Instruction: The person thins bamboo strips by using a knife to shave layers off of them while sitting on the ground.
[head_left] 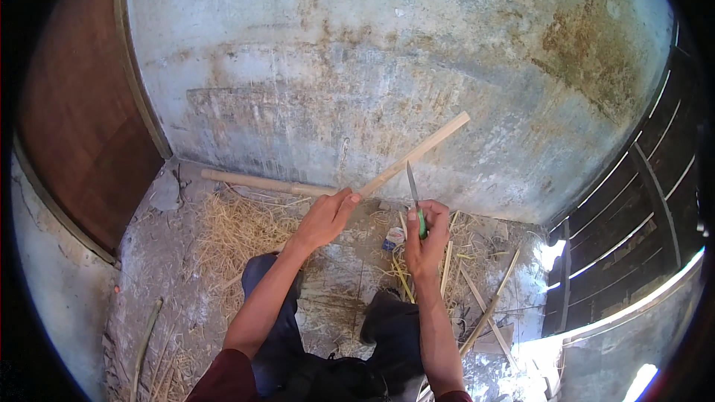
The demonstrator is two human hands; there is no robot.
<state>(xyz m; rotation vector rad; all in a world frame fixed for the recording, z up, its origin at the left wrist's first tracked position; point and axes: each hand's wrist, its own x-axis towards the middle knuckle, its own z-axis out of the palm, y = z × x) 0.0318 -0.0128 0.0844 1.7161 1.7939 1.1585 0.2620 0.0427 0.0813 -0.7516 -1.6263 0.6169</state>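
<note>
My left hand (pixel 324 219) is closed around the lower end of a pale strip of split bamboo or wood (pixel 433 141), which slants up and away to the right. In my right hand (pixel 427 249) is a knife (pixel 413 184) with a green handle, its blade pointing up. The blade's tip lies close to the strip's lower edge; whether it touches cannot be told. Beyond my left hand, a round bamboo pole (pixel 261 181) lies along the foot of the wall, its right end hidden behind that hand.
Pale shavings (pixel 234 234) heap on the floor at left. Several sticks (pixel 491 313) lie at right, near a small crumpled packet (pixel 393 238). A stained wall (pixel 357 74) rises in front, a brown door (pixel 78 97) stands left, dark slats (pixel 633 193) right.
</note>
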